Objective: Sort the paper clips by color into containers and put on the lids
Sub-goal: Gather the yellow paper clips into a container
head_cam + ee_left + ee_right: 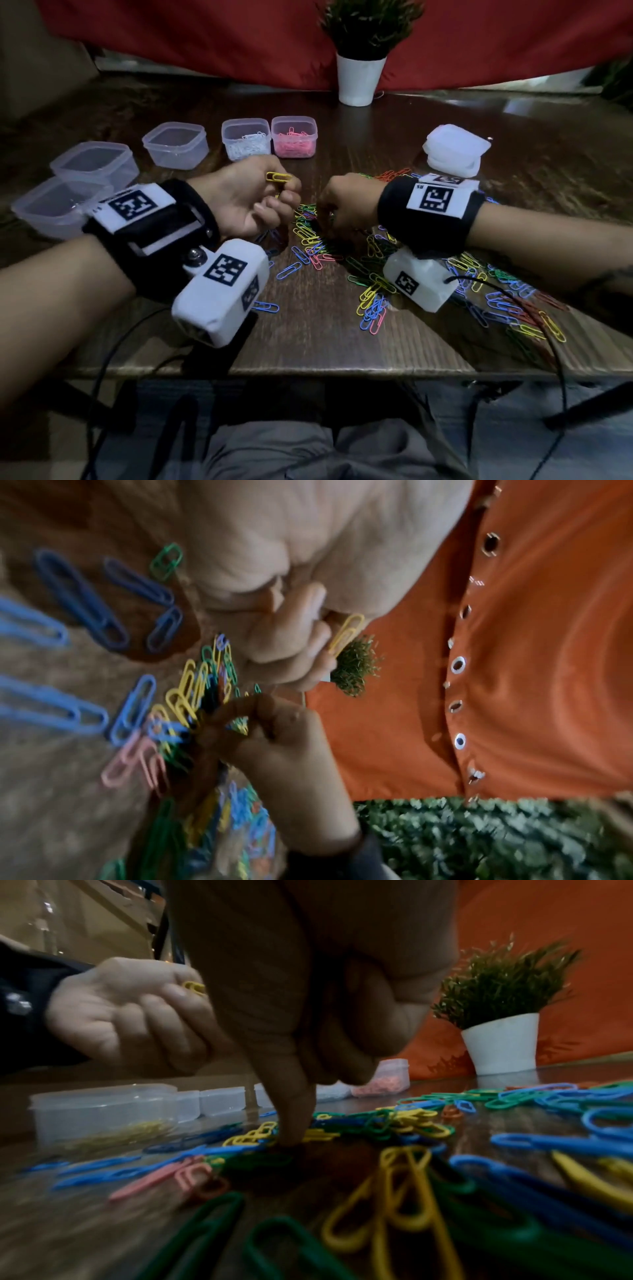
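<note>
The left hand (pixel 251 202) pinches yellow paper clips (pixel 279 178), fingers curled, above the mixed clip pile (pixel 342 246) on the surface (pixel 308 335); just beside it the right hand (pixel 346 205) presses one fingertip (pixel 294 1134) into that pile; containers (pixel 174 144) stand beyond the left hand.

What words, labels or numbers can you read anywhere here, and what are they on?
"RS": tiny print beside the square marker on the right wristband, faint, so uncertain.
On the left wristband and wrist cameras: coded squares only, no letters.
On the containers and lids: no print visible.
</note>
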Action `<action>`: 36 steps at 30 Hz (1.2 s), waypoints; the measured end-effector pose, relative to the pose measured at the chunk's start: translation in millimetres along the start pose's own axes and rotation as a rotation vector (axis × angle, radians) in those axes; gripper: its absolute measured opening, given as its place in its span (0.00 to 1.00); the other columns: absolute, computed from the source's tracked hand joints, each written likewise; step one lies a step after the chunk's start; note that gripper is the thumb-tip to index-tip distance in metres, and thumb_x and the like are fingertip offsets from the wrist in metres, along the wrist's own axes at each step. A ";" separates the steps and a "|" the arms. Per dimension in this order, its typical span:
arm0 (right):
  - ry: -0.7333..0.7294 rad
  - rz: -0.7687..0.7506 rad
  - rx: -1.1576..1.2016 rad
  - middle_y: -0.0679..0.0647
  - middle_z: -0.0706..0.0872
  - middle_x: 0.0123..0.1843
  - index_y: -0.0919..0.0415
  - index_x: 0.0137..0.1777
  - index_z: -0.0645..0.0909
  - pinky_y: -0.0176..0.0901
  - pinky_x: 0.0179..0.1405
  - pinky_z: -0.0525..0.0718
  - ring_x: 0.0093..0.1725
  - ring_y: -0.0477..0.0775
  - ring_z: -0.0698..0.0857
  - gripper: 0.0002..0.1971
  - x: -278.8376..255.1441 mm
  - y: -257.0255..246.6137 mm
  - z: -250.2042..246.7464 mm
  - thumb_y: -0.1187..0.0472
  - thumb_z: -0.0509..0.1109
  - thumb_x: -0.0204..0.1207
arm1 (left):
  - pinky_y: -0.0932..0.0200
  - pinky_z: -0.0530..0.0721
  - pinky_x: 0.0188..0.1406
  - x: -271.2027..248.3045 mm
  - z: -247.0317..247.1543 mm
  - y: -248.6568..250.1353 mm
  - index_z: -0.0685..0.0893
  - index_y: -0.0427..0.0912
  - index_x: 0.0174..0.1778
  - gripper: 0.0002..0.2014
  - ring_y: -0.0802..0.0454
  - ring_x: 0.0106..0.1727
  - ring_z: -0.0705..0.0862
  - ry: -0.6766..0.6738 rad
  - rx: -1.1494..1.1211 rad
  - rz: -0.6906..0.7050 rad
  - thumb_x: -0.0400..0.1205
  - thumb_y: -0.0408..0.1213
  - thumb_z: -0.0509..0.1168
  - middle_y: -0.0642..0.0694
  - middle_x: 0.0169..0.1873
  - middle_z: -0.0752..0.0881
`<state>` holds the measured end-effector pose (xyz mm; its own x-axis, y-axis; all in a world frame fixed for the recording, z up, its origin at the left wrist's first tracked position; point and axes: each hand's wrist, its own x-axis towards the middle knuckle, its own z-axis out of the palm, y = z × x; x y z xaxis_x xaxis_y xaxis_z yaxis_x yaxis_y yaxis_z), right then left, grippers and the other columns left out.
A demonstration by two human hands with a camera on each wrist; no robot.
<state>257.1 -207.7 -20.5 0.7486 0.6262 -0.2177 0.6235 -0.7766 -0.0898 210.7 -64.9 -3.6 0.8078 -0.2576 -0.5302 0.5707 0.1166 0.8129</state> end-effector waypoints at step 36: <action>-0.109 0.034 0.136 0.52 0.83 0.31 0.60 0.46 0.87 0.30 0.25 0.75 0.22 0.38 0.77 0.04 2.1 16.7 -21.3 0.62 0.74 0.71 | 0.68 0.59 0.06 28.9 -24.6 -18.3 0.73 0.35 0.31 0.07 0.56 0.09 0.65 0.025 -1.089 0.317 0.65 0.22 0.52 0.49 0.14 0.66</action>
<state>273.9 -217.8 -1.8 0.7351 0.5941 -0.3266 0.5567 -0.8039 -0.2092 227.2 -50.8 -39.7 0.9344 -0.0498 -0.3527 0.1546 0.9488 0.2755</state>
